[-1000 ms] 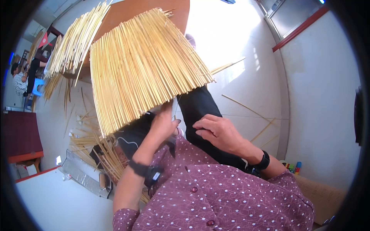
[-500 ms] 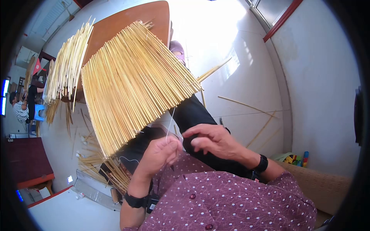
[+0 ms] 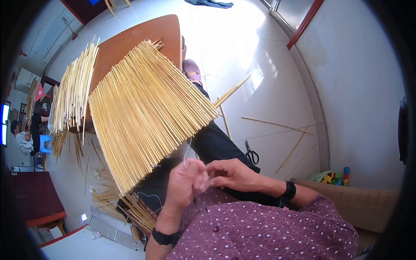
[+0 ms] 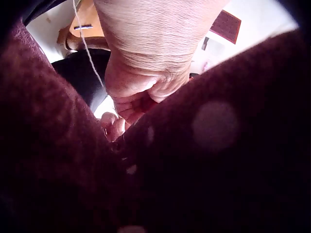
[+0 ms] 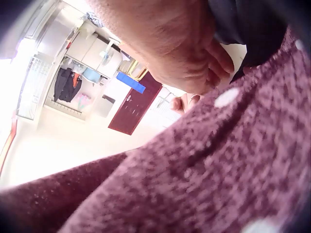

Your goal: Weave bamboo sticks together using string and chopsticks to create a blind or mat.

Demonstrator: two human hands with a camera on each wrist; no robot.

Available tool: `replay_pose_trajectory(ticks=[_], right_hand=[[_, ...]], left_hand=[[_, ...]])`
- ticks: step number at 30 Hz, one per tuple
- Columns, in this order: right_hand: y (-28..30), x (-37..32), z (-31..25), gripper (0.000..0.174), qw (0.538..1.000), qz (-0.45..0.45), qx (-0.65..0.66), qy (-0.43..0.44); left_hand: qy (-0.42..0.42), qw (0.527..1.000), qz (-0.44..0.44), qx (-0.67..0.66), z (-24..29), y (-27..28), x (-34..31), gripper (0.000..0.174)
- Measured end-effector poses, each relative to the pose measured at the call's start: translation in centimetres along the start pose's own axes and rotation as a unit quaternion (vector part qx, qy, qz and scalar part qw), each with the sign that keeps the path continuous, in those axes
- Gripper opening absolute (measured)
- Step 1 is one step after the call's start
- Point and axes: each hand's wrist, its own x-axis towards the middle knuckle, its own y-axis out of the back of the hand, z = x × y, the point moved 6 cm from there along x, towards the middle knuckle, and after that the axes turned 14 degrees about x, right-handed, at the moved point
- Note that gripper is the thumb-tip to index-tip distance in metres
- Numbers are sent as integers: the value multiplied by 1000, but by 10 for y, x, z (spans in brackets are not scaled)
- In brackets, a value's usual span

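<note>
A mat of straw-coloured reed stalks (image 3: 147, 117), bound side by side with thread, slopes from a brown table down over the person's lap. From its near edge a thin white thread (image 3: 186, 151) hangs to the left hand (image 3: 184, 182), which grips it with curled fingers. The thread (image 4: 87, 53) also runs down to that hand in the left wrist view. Close against the left fingers, the right hand (image 3: 236, 174) pinches at the thread with bent thumb and forefinger. The sleeve hides most of the fingertips in both wrist views.
The brown table (image 3: 167, 32) also bears a pile of loose stalks (image 3: 76, 93). Black-handled scissors (image 3: 251, 155) lie on the floor to the right, near several scattered stalks (image 3: 277, 125). More stalks (image 3: 143, 212) lie at the lower left. A wicker seat (image 3: 346, 201) stands right.
The left hand has come out from under the mat's near edge, drawing the thread toward the body. The right hand has moved in to meet it. The view has shifted, showing the scissors.
</note>
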Motion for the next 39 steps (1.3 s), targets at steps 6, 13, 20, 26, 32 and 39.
replay_pose_trajectory(ticks=[6, 13, 20, 26, 32, 39], right_hand=[[20, -6, -13, 9, 971, 25, -133, 198], [24, -11, -3, 5, 917, 48, 392, 57], [57, -17, 0, 8, 746, 8, 660, 91], [97, -33, -13, 10, 785, 45, 600, 144], [11, -14, -29, 5, 966, -94, 225, 88], [-36, 17, -18, 10, 935, -68, 342, -59]], left_hand=[[16, 999, -13, -44, 0, 4, -1, 23], [111, 993, -27, -15, -27, 2, -5, 25], [121, 991, 50, 43, -30, 47, -41, 24], [252, 911, 124, 301, -14, 99, -96, 24], [-80, 746, 217, 624, 82, 24, -80, 23], [-8, 992, 100, 79, 6, 14, -39, 31]])
